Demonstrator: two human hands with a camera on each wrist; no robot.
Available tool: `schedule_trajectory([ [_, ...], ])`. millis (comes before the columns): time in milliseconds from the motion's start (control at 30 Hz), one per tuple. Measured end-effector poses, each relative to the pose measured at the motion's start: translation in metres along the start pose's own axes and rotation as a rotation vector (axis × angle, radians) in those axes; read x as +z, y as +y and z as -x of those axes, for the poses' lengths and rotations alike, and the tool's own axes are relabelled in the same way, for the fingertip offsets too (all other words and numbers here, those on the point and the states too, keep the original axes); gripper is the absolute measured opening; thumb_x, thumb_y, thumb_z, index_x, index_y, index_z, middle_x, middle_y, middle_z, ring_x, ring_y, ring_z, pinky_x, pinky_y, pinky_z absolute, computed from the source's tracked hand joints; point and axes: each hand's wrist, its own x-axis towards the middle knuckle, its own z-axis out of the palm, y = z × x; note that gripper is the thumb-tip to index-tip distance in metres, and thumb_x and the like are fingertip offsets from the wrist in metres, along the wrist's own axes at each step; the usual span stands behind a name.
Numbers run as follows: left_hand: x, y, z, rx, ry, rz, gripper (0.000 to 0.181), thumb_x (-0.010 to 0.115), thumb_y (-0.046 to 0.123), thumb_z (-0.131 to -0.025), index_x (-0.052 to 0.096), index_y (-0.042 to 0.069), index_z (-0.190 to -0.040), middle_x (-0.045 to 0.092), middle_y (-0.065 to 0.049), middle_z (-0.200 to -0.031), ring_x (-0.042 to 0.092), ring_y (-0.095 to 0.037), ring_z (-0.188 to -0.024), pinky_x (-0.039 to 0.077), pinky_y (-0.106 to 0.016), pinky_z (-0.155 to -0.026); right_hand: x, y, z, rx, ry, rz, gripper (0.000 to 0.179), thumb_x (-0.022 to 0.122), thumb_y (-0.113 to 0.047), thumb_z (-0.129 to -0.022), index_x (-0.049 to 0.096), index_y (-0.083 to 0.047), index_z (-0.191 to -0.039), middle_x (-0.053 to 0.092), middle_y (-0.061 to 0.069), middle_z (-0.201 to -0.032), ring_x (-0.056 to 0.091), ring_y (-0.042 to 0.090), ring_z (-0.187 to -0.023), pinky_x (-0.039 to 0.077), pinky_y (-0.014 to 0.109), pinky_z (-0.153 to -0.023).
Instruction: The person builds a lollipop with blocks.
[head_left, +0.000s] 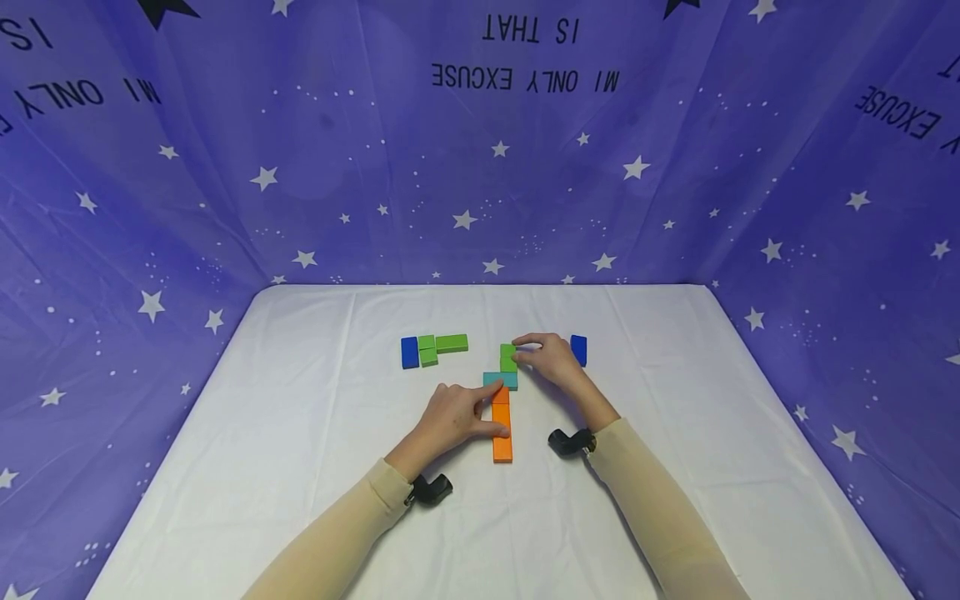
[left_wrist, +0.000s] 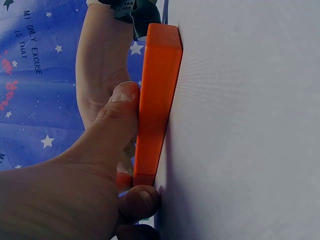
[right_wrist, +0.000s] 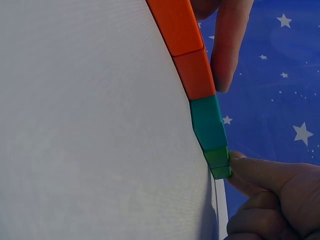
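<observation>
At the centre of the head view, two small bright green blocks point(head_left: 507, 358) are set end to end, their shared long axis directed toward the upper edge of the frame; below, the pair is abutted by the right half of a flat teal oblong block point(head_left: 512, 382) laid crosswise. The right hand point(head_left: 553, 359) is the nearer, the green pair being placed immediately left of its fingertips. Contact by the thumb is shown in the right wrist view; whether a pinch is made cannot be told. Under the teal block, a short orange block point(head_left: 501, 396) and a long orange oblong block point(head_left: 502, 451) are aligned up and down the frame. The left hand point(head_left: 453, 414) is placed to the lower left, its index finger extended to the teal block, its thumb laid on the long orange block, the two spread apart. Any adjustment of the green pair is judged to be governed by its right side.
</observation>
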Motion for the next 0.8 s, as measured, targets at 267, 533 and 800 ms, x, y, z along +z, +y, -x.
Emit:
schedule_trajectory([
  [267,0.001,-0.001,0.0,0.002,0.004,0.006,0.088,0.086,0.066,-0.077,0.062,0.025,-0.151,0.048,0.011,-0.06,0.04,-0.008,-0.054,0.026,-0.028,-0.066,0.0,0.0,0.0,0.007,0.01,-0.02,0.041,0.077,-0.038,-0.094,0.076,-0.022,-0.132,0.068,0.016,-0.144,0.068,0.038,-0.125,0.053,0.055,-0.103],
  [533,0.003,-0.004,-0.002,0.007,0.001,-0.004,0.091,0.085,0.068,-0.075,0.061,0.025,-0.151,0.046,0.011,-0.059,0.037,-0.008,-0.053,0.024,-0.028,-0.065,-0.017,0.003,-0.001,0.002,0.038,-0.116,0.043,0.079,-0.036,-0.094,0.075,-0.022,-0.135,0.074,0.01,-0.098,0.062,0.019,-0.082,0.047,0.032,-0.071],
  [800,0.003,-0.003,-0.002,0.01,0.004,-0.007,0.092,0.086,0.069,-0.074,0.062,0.025,-0.151,0.048,0.012,-0.06,0.038,-0.007,-0.053,0.025,-0.028,-0.065,-0.044,0.015,0.007,-0.047,0.025,-0.214,0.047,0.079,-0.033,-0.096,0.071,-0.019,-0.14,0.043,-0.007,-0.056,0.036,0.013,-0.055,0.031,0.029,-0.054],
])
